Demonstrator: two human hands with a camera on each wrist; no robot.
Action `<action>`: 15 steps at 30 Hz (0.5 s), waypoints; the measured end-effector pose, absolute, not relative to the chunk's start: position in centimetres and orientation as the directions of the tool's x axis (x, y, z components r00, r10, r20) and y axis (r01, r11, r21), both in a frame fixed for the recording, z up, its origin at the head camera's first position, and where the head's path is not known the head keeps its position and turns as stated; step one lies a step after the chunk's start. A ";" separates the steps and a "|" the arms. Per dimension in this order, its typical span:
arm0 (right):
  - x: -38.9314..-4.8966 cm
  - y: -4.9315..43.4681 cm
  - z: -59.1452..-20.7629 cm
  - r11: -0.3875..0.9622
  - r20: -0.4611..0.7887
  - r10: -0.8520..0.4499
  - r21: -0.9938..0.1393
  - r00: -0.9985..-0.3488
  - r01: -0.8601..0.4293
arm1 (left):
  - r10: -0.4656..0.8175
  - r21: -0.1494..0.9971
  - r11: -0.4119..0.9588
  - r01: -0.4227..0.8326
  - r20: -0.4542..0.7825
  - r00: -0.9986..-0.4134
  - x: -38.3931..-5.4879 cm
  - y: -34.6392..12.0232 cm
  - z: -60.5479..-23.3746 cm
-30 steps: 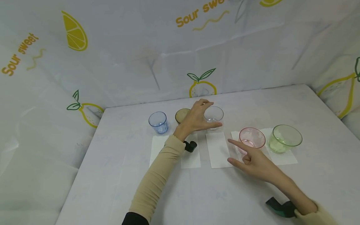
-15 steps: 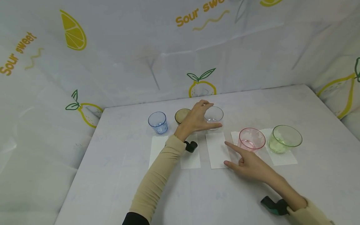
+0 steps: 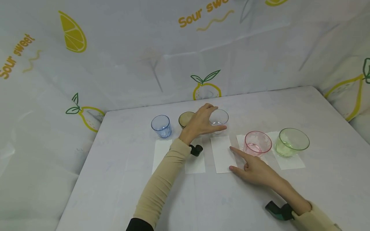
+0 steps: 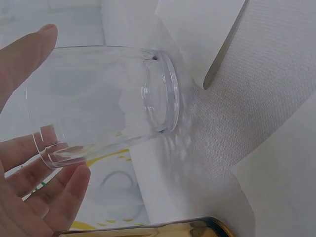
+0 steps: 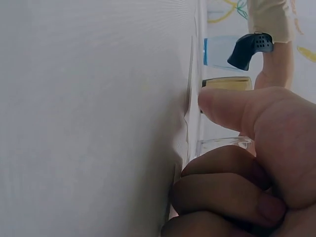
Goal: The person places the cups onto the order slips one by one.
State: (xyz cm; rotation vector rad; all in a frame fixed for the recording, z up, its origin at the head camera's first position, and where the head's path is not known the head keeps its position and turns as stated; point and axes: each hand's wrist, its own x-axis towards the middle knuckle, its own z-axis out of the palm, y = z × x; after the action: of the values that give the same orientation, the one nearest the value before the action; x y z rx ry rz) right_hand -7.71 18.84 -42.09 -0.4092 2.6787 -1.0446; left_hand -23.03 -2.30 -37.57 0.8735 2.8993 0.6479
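Note:
My left hand (image 3: 199, 122) curves round a clear drinking glass (image 3: 222, 119) that stands upright at the back of the table. In the left wrist view, the thumb lies along one side of the clear glass (image 4: 94, 94), and the fingers (image 4: 71, 197) are at the rim on the other side. My right hand (image 3: 257, 168) has its index finger and thumb stretched out to the right edge of a white paper sheet (image 3: 222, 155). Its other fingers are folded in, as the right wrist view shows. A pink glass (image 3: 255, 149) stands just behind that hand.
A blue glass (image 3: 162, 128) and an amber glass (image 3: 184, 118) stand at the back left, the amber one partly behind my left hand. Toward the right is a green glass (image 3: 286, 147) on a paper sheet (image 3: 292, 163). More sheets (image 3: 160, 152) lie in a row on the white table.
My right hand has slid a little to the left, bringing its index finger and thumb onto the middle sheet's right edge. The left hand and the glasses keep their places.

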 end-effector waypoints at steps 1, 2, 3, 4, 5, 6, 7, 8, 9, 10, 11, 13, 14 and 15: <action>-7.7 18.8 -42.1 0.707 -0.117 -0.342 -0.685 -0.933 -0.173 | 0.538 0.404 0.753 0.519 0.076 -0.840 -23.0 -2.3 -37.6; -7.7 18.8 -42.1 0.710 -0.117 -0.342 -0.682 -0.932 -0.175 | 0.539 0.403 0.752 0.521 0.078 -0.839 -23.0 -2.3 -37.6; -7.7 18.8 -42.1 0.711 -0.116 -0.342 -0.680 -0.932 -0.176 | 0.540 0.401 0.752 0.523 0.080 -0.838 -23.0 -2.3 -37.6; -7.7 18.8 -42.1 0.712 -0.116 -0.343 -0.680 -0.932 -0.177 | 0.541 0.402 0.750 0.524 0.083 -0.837 -23.0 -2.3 -37.6; -7.7 18.8 -42.2 0.712 -0.116 -0.343 -0.680 -0.932 -0.177 | 0.540 0.402 0.750 0.525 0.085 -0.837 -23.0 -2.3 -37.6; -7.7 18.8 -42.2 0.713 -0.116 -0.344 -0.678 -0.932 -0.178 | 0.540 0.402 0.750 0.525 0.087 -0.837 -23.0 -2.3 -37.6; -7.7 18.8 -42.2 0.713 -0.115 -0.345 -0.677 -0.932 -0.180 | 0.539 0.401 0.750 0.526 0.089 -0.837 -23.0 -2.3 -37.6; -7.7 18.8 -42.2 0.716 -0.116 -0.344 -0.675 -0.932 -0.180 | 0.538 0.400 0.751 0.525 0.090 -0.838 -23.0 -2.2 -37.6; -7.7 18.8 -42.2 0.716 -0.117 -0.345 -0.674 -0.931 -0.181 | 0.537 0.399 0.752 0.525 0.092 -0.839 -23.0 -2.2 -37.6; -7.7 18.8 -42.2 0.717 -0.118 -0.345 -0.673 -0.931 -0.180 | 0.535 0.398 0.753 0.524 0.092 -0.840 -23.0 -2.2 -37.6; -7.7 18.8 -42.2 0.720 -0.117 -0.345 -0.670 -0.931 -0.182 | 0.533 0.397 0.755 0.523 0.093 -0.841 -23.0 -2.2 -37.6; -7.7 18.8 -42.2 0.725 -0.115 -0.344 -0.664 -0.932 -0.185 | 0.532 0.397 0.755 0.522 0.094 -0.842 -23.0 -2.2 -37.6; -7.7 18.8 -42.2 0.726 -0.114 -0.344 -0.662 -0.932 -0.186 | 0.531 0.398 0.755 0.521 0.094 -0.842 -23.0 -2.2 -37.6; -7.7 18.8 -42.3 0.728 -0.112 -0.344 -0.659 -0.932 -0.189 | 0.530 0.400 0.755 0.520 0.095 -0.843 -23.0 -2.2 -37.6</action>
State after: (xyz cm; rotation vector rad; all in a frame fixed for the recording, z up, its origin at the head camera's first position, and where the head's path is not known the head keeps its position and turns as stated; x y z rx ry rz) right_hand -7.70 18.79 -42.26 -0.4240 2.7048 -0.9957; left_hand -22.98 -2.18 -37.64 0.8737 2.9200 0.6543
